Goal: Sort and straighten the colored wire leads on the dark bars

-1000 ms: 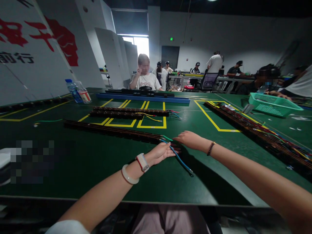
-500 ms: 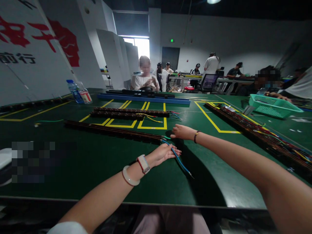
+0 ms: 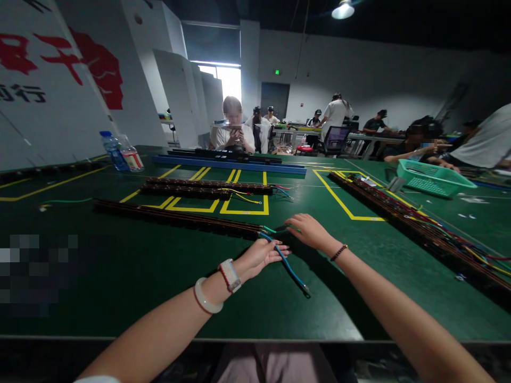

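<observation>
A long dark bar with copper-coloured strips (image 3: 179,217) lies across the table, its right end towards my hands. From that end come a blue cable (image 3: 293,274) and a green wire (image 3: 269,230). My left hand (image 3: 255,259) is palm up below the bar's end, with the blue cable between its thumb and outstretched fingers. The cable's free end, tipped with a metal ring lug (image 3: 306,292), points towards me. My right hand (image 3: 311,232) is just right of the bar's end, its bent fingers on the green wire; their exact grip is partly hidden.
Shorter dark bars (image 3: 207,187) with thin wires lie beyond, near a long blue rail (image 3: 231,165). At right are a wired bar assembly (image 3: 415,234) and a green basket (image 3: 435,178). Two bottles (image 3: 120,153) stand at left. A person (image 3: 233,133) sits opposite.
My right hand has moved slightly right, drawing the green wire out from the bar's end. The blue cable's end has turned, showing its ring. My left hand stays under the cable.
</observation>
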`<state>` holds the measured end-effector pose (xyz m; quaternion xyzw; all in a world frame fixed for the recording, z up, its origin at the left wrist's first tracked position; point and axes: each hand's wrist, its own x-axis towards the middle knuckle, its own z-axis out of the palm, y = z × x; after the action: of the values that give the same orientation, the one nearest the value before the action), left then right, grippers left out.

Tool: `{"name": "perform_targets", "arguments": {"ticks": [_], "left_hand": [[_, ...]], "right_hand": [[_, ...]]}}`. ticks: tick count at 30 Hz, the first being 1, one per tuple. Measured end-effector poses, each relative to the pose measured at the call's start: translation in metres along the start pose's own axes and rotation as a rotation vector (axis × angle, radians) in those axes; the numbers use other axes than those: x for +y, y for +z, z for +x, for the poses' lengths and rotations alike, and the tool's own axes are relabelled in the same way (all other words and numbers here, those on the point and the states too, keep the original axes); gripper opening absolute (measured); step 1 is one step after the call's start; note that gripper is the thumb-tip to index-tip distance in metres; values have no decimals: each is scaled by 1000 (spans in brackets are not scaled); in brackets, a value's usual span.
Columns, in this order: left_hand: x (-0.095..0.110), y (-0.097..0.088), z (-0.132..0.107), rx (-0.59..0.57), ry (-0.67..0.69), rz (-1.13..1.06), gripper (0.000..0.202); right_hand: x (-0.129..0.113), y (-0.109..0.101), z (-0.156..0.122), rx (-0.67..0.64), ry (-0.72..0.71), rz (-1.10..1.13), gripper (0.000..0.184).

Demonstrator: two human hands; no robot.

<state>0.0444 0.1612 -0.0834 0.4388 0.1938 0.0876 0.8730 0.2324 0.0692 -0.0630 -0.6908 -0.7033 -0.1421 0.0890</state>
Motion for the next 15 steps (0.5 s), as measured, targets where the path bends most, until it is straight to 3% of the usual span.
{"name": "perform_targets", "arguments": {"ticks": [6, 15], "left_hand": [[2, -3, -1, 37, -5, 214, 17], [23, -2, -3, 105, -85, 856, 27]], "right_hand": [[-19, 9, -17, 76, 24, 87, 22], [-13, 19, -19, 20, 15, 133, 26]]}}
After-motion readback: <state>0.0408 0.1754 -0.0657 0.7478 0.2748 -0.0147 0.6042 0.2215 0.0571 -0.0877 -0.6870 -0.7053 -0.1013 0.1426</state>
